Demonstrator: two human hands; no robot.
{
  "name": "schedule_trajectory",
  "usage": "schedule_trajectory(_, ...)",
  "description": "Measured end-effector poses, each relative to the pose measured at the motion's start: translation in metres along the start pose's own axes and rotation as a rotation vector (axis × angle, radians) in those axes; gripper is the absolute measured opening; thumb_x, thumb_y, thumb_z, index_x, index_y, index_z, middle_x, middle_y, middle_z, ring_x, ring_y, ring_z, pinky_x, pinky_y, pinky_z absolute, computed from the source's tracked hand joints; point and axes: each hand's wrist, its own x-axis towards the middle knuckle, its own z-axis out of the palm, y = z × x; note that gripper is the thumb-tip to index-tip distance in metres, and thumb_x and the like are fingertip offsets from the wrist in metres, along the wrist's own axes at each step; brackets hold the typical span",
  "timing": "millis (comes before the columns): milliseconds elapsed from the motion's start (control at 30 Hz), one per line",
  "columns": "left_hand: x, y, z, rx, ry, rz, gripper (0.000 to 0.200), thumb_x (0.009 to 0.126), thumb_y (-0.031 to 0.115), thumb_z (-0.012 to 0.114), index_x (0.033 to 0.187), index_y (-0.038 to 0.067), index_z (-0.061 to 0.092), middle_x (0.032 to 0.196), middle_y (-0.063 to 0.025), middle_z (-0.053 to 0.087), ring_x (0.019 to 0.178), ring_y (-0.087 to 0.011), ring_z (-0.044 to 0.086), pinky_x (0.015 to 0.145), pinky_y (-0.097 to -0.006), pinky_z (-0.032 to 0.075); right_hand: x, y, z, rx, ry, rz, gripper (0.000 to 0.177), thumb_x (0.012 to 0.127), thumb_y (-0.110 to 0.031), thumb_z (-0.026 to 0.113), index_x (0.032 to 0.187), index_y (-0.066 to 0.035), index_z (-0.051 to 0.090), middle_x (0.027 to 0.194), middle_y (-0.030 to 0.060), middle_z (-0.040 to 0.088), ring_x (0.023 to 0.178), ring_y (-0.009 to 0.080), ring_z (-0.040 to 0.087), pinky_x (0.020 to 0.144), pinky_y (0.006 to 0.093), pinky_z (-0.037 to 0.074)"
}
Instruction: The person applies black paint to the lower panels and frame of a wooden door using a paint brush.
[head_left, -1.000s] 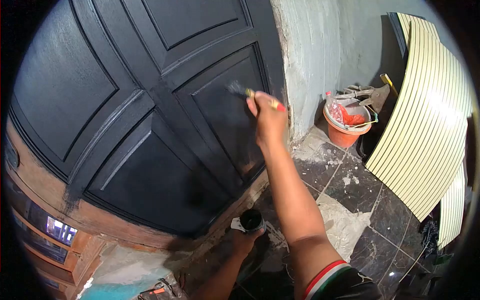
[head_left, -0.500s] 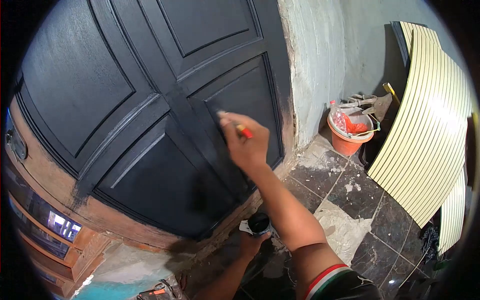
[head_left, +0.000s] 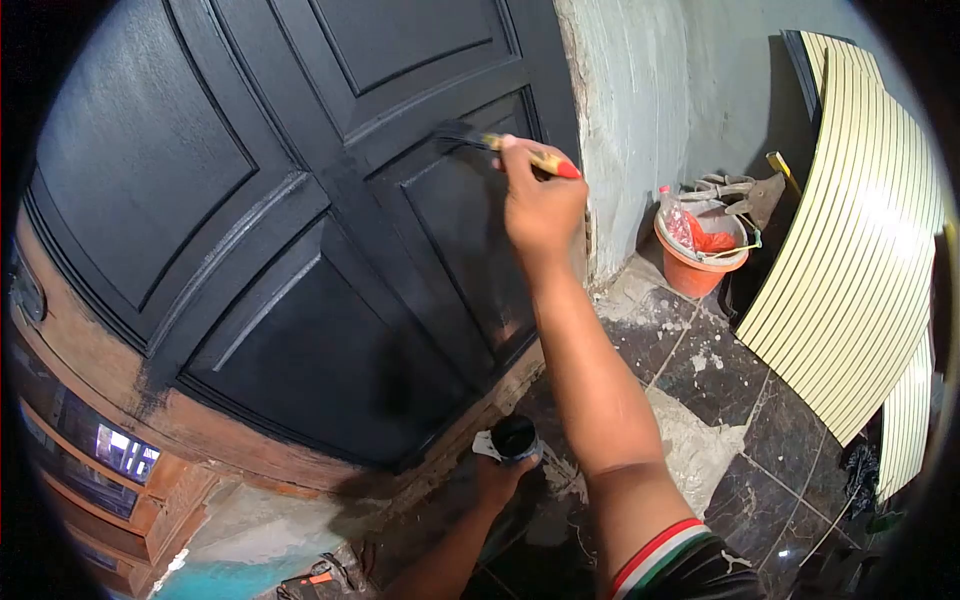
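One paintbrush [head_left: 487, 141] is at the black-painted door [head_left: 300, 330], its dark, splayed bristles over the upper edge of the lower right recessed panel; whether they touch is hard to tell. Its slim, yellowish handle ends in a red tip. The right hand [head_left: 545, 205] pinches the handle between thumb and forefinger, the other fingers curled in. The door shows four recessed panels, at least two cut off by the view, with raised, ridged mouldings and a slightly grainy sheen.

Below the door's bottom edge, the left hand [head_left: 500, 478] holds one round, open can [head_left: 514, 438], dark inside, with one pale flap at its side. The fingers are bent around the can, partly hidden beneath it.

Right of the door stands one rough grey plaster wall [head_left: 640, 130]. Near its foot, one orange plastic bucket [head_left: 690, 272] holds one clear bottle [head_left: 676, 220] and crumpled red plastic [head_left: 712, 243]. Farther right are two curved cream sheets with dark stripes, one large [head_left: 860, 230], one narrower [head_left: 905, 425]. The dark, glossy floor tiles [head_left: 780, 470] carry pale, crusty splatters.
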Motion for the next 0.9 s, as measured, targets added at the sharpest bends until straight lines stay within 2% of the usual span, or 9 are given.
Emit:
schedule_trajectory(67,0.004,-0.003,-0.002,-0.068,0.008,-0.064,0.064,0.076,0.022,0.093,0.13,0.009,0.062,0.131,-0.0069,0.066,0.121,-0.0253,0.064,0.106,-0.0434,0.049,-0.012,0.004,-0.001,0.017,-0.105,-0.059,0.022,0.095,-0.015,0.078,0.097,0.006,0.076,0.086,0.0093,0.077,0.081,0.0139,0.072,0.077,0.0288,0.056)
schedule_trajectory(167,0.01,-0.014,-0.008,-0.078,0.033,-0.054,0.067,0.078,0.021,0.093,0.134,0.005,0.06,0.134,-0.0097,0.064,0.124,-0.0274,0.062,0.11,-0.044,0.046,-0.057,0.065,-0.046,0.059,-0.066,0.13,0.016,0.098,-0.012,0.075,0.093,0.003,0.075,0.086,0.0069,0.076,0.076,0.012,0.068,0.072,0.026,0.052)
schedule_trajectory(300,0.015,-0.039,-0.018,-0.002,0.116,-0.067,0.061,0.08,0.016,0.091,0.133,0.003,0.062,0.134,-0.0113,0.065,0.124,-0.0289,0.062,0.11,-0.045,0.046,-0.146,0.18,-0.15,-0.048,0.084,0.595,0.019,0.093,-0.015,0.08,0.094,0.003,0.073,0.083,0.0113,0.075,0.071,0.0185,0.069,0.068,0.0334,0.055)
schedule_trajectory(367,0.017,-0.032,-0.023,0.035,0.14,-0.155,0.066,0.08,0.013,0.091,0.136,0.003,0.059,0.136,-0.0117,0.063,0.126,-0.0293,0.06,0.111,-0.0446,0.045,-0.173,0.231,-0.197,-0.718,0.071,0.605,0.026,0.086,-0.021,0.083,0.091,0.003,0.073,0.082,0.018,0.076,0.073,0.0311,0.072,0.072,0.0412,0.056)
schedule_trajectory(467,0.018,-0.015,-0.02,0.042,0.188,-0.171,0.076,0.079,0.012,0.092,0.142,0.004,0.052,0.141,-0.0124,0.059,0.13,-0.0302,0.057,0.112,-0.0439,0.043,-0.19,0.246,-0.205,-1.001,0.172,0.571,0.028,0.082,-0.024,0.082,0.085,0.002,0.073,0.081,0.0222,0.075,0.079,0.0399,0.073,0.077,0.0462,0.055)
schedule_trajectory(567,0.026,-0.03,-0.025,0.037,0.182,-0.13,0.085,0.078,0.011,0.092,0.148,0.004,0.044,0.146,-0.0133,0.054,0.135,-0.0312,0.053,0.114,-0.0436,0.041,-0.16,0.174,-0.138,-0.873,0.091,0.355,0.025,0.084,-0.022,0.078,0.081,0.002,0.074,0.082,0.0217,0.076,0.082,0.0418,0.074,0.076,0.0472,0.055)
schedule_trajectory(633,0.026,-0.035,-0.026,0.032,0.175,-0.118,0.086,0.078,0.01,0.092,0.148,0.004,0.044,0.146,-0.0133,0.054,0.135,-0.0313,0.053,0.114,-0.0437,0.041,-0.13,0.157,-0.102,-0.79,0.041,0.263,0.025,0.086,-0.021,0.078,0.08,0.003,0.073,0.079,0.0179,0.076,0.079,0.0341,0.076,0.075,0.045,0.056)
schedule_trajectory(800,0.032,-0.023,-0.032,0.066,0.106,-0.098,0.075,0.078,0.009,0.09,0.142,0.004,0.051,0.14,-0.0121,0.058,0.131,-0.0302,0.056,0.112,-0.0434,0.043,-0.083,0.074,-0.06,0.283,0.214,0.631,0.009,0.096,-0.006,0.07,0.098,0.003,0.07,0.087,0.0084,0.072,0.074,0.016,0.07,0.067,0.0255,0.055)
schedule_trajectory(900,0.037,-0.029,-0.037,0.054,0.068,-0.027,0.07,0.078,0.009,0.089,0.139,0.004,0.054,0.137,-0.0115,0.06,0.128,-0.0301,0.059,0.109,-0.043,0.045,-0.087,0.085,-0.072,0.382,0.313,0.675,0.016,0.097,-0.007,0.069,0.106,0.007,0.069,0.094,0.0131,0.072,0.083,0.0206,0.073,0.073,0.0252,0.06)
